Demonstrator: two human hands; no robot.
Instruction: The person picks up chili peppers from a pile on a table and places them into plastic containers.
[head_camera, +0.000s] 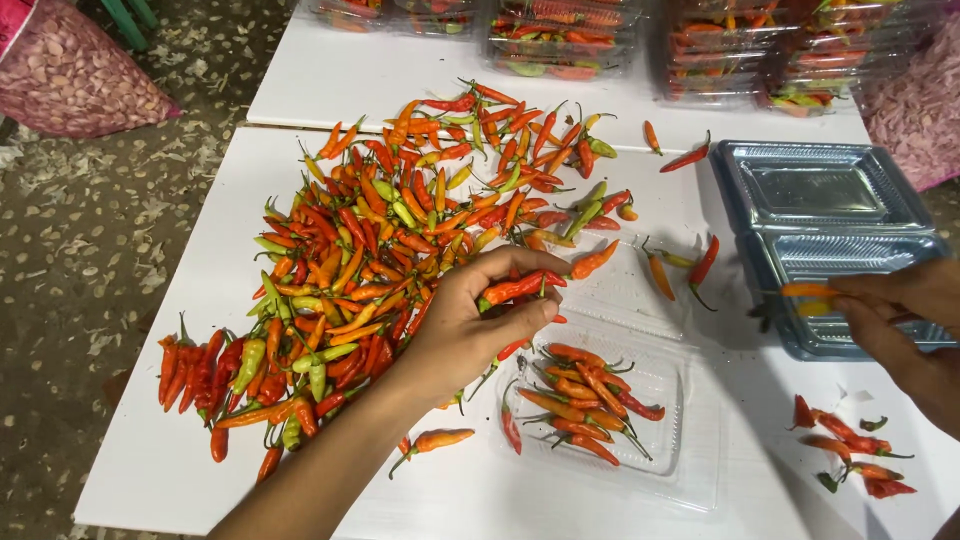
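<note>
A big heap of red, orange and green chili peppers lies on the white table. My left hand rests at the heap's right edge, its fingers shut on a few red chilies. Just below it, an open clear plastic container holds several chilies. My right hand is at the right edge of the view, pinching a single orange chili over a stack of empty clear containers.
A small group of red chilies lies at the table's front right. Filled clear packs stand along the back on a second white table. Mesh sacks sit at the back left and right. The floor is littered with husks.
</note>
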